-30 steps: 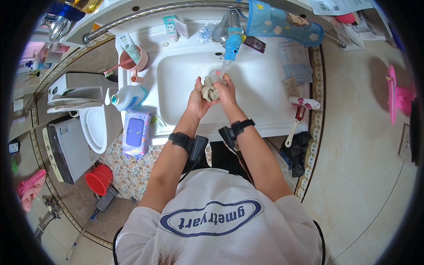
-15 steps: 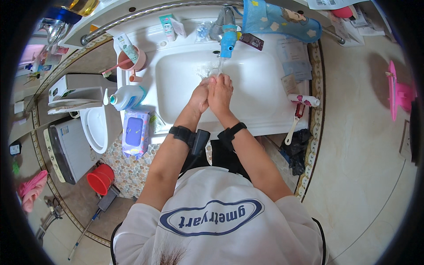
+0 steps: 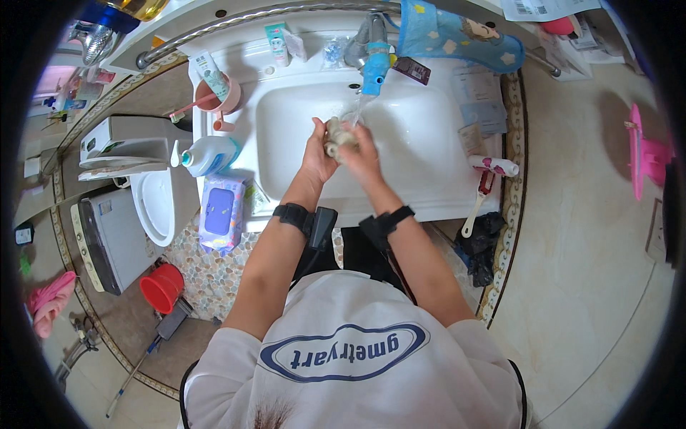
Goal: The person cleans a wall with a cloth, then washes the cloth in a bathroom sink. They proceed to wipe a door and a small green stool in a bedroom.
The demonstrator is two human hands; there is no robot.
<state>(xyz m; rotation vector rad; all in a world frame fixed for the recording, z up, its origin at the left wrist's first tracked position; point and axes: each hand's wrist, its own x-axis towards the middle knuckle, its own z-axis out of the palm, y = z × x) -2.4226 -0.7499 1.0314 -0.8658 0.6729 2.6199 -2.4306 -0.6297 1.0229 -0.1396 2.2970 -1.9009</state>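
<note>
Over the white sink (image 3: 421,161), my left hand (image 3: 317,154) is closed round a small cream-coloured bunched wad (image 3: 339,138), its thumb sticking up at the side. The wad looks soft and wet, but its kind is unclear. From the right, my right hand (image 3: 364,156) presses on the same wad with curled fingers, somewhat blurred by motion. A thin stream of water (image 3: 357,109) runs from the blue-tipped faucet (image 3: 376,70) onto the wad and the right fingers. Black straps circle both wrists, with a dark box on the left one.
Left of the basin are a pump bottle (image 3: 209,155), a wipes pack (image 3: 221,211) and a pink cup (image 3: 220,96) with a tube. A blue patterned cloth (image 3: 457,36) hangs over the rail at the back. A white-handled brush (image 3: 476,204) lies at the right edge.
My hands were clasped together under the water. Now they have parted a little and the cream wad shows between them. The right hand has shifted slightly right and toward me.
</note>
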